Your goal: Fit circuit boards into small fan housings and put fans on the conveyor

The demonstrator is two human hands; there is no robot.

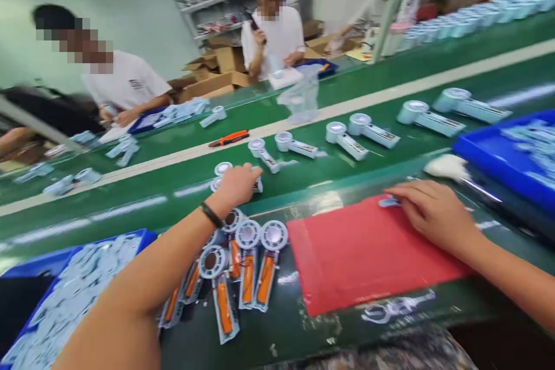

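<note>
My left hand (236,185) reaches out over the green conveyor belt (303,173) and closes on a pale blue handheld fan unit (256,185) lying there. My right hand (433,211) rests on the far edge of a red mat (359,254), fingers bent over a small pale blue part (388,202). Between my arms lie several open fan halves with orange batteries (247,269), side by side on the near bench.
More assembled fans (347,139) lie in a row along the belt, with an orange-handled tool (229,139) beyond. Blue bins of pale parts sit at near left (65,289) and far right (503,150). Three people work across the belt, with cardboard boxes behind them.
</note>
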